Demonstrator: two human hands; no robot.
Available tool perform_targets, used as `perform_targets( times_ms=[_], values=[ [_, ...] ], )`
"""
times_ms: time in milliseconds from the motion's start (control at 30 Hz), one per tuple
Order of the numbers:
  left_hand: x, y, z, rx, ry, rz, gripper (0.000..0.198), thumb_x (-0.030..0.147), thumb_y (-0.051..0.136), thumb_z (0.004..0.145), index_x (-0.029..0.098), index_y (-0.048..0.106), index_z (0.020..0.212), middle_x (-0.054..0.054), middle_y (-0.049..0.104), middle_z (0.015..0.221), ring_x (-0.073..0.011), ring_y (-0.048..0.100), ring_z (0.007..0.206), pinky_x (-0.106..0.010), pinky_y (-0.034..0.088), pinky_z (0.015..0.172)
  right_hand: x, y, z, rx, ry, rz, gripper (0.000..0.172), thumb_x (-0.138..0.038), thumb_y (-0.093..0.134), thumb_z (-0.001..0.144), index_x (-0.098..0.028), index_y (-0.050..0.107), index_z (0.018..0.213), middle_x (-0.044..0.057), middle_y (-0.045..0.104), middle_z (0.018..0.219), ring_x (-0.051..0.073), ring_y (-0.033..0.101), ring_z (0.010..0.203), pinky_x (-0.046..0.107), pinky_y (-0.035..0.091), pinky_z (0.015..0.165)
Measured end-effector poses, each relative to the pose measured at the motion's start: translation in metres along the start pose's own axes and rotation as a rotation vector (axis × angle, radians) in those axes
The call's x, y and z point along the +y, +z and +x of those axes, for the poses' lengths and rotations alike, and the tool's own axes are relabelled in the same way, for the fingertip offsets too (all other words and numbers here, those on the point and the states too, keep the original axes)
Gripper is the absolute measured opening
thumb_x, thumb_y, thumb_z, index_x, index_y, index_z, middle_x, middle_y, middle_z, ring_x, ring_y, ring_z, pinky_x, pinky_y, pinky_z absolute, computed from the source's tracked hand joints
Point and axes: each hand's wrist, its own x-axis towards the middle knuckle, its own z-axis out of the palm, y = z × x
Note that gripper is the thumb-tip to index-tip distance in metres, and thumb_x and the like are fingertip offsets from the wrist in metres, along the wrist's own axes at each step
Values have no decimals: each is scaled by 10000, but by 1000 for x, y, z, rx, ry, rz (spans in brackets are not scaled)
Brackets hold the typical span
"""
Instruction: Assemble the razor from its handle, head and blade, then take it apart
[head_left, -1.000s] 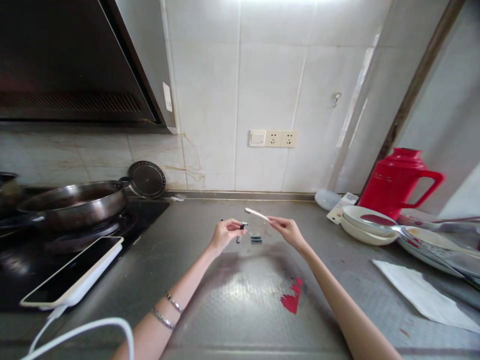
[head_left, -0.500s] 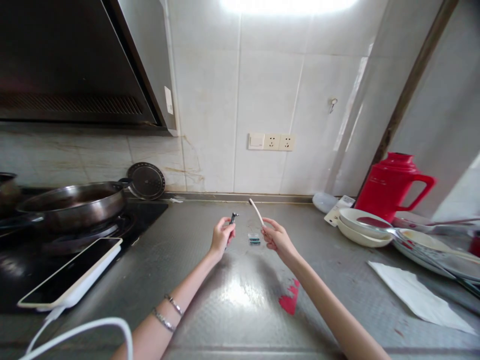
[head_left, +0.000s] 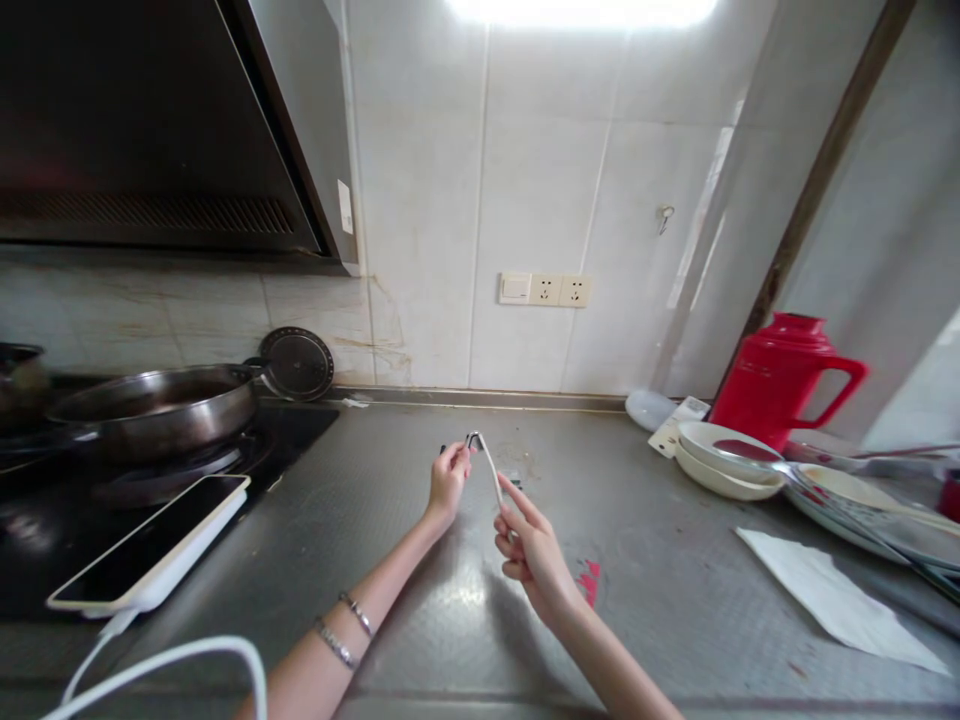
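Observation:
My left hand (head_left: 448, 478) is closed round a small dark razor head piece (head_left: 472, 440), held up above the steel counter. My right hand (head_left: 525, 545) pinches the lower end of a thin white handle (head_left: 490, 467), which slants up and left until its tip meets the dark piece. A small pack of green cartridges (head_left: 514, 476) lies on the counter just behind the hands, partly hidden by my right fingers.
A wok (head_left: 154, 408) sits on the stove at left, with a phone (head_left: 146, 543) on a white charging cable (head_left: 172, 665) in front of it. Bowls and plates (head_left: 724, 458), a red jug (head_left: 784, 377) and a white paper (head_left: 832, 595) occupy the right. A red mark (head_left: 587, 582) is on the counter.
My right hand has drawn back toward me and swung the white handle leftward, so its tip now touches the dark piece in my left hand. The hands were apart before.

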Motion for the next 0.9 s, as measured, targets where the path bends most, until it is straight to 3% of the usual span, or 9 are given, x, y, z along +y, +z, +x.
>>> perform_targets(
  times_ms=[533, 800, 900],
  values=[
    [10, 4, -9, 14, 80, 49, 311, 435, 499, 793, 144, 605, 823, 45, 394, 527, -82, 354, 483, -197, 262, 460, 5, 14, -6, 79, -67, 194, 663, -318, 668, 667, -301, 428, 1284, -77, 402, 608, 18, 222, 402, 141, 79, 368],
    [9, 10, -18, 77, 115, 62, 292, 411, 534, 776, 158, 614, 898, 2, 555, 666, -106, 460, 573, -203, 349, 543, 18, 18, -10, 74, -102, 250, 672, -348, 674, 668, -321, 417, 1288, -81, 386, 610, 25, 229, 411, 148, 86, 373],
    [8, 12, -20, 97, 135, 94, 272, 400, 542, 773, 166, 613, 892, 20, 517, 626, -103, 440, 554, -201, 339, 531, 13, 19, -5, 81, -120, 280, 675, -322, 676, 664, -311, 417, 1287, -80, 387, 619, 19, 225, 414, 142, 84, 378]
  ],
)
